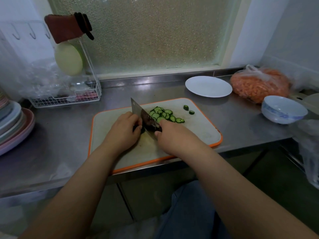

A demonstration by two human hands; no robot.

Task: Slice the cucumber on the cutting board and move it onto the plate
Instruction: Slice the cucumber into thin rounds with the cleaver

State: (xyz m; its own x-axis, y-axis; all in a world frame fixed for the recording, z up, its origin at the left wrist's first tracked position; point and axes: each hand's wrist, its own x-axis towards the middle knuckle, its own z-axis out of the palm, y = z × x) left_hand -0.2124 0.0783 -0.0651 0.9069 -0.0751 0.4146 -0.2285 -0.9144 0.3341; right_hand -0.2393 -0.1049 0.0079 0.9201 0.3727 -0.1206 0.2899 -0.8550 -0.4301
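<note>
Right hand [170,133] grips cleaver [143,114]; left hand [125,128] apparently pinches cucumber stub; slices [164,115] mid-board [198,128].

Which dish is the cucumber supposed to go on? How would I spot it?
Start at the frosted window and drop down to the steel counter. Behind the orange-rimmed cutting board lies the white plate. It is flat, plain and bare, unlike the deep blue-patterned bowl to its right.

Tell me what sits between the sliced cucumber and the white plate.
Nothing visible does. The cucumber slices lie on the cutting board, and the plate sits behind the board's far right corner. Between them are only bare board and a strip of steel counter. Two end pieces lie right of that line.
</note>
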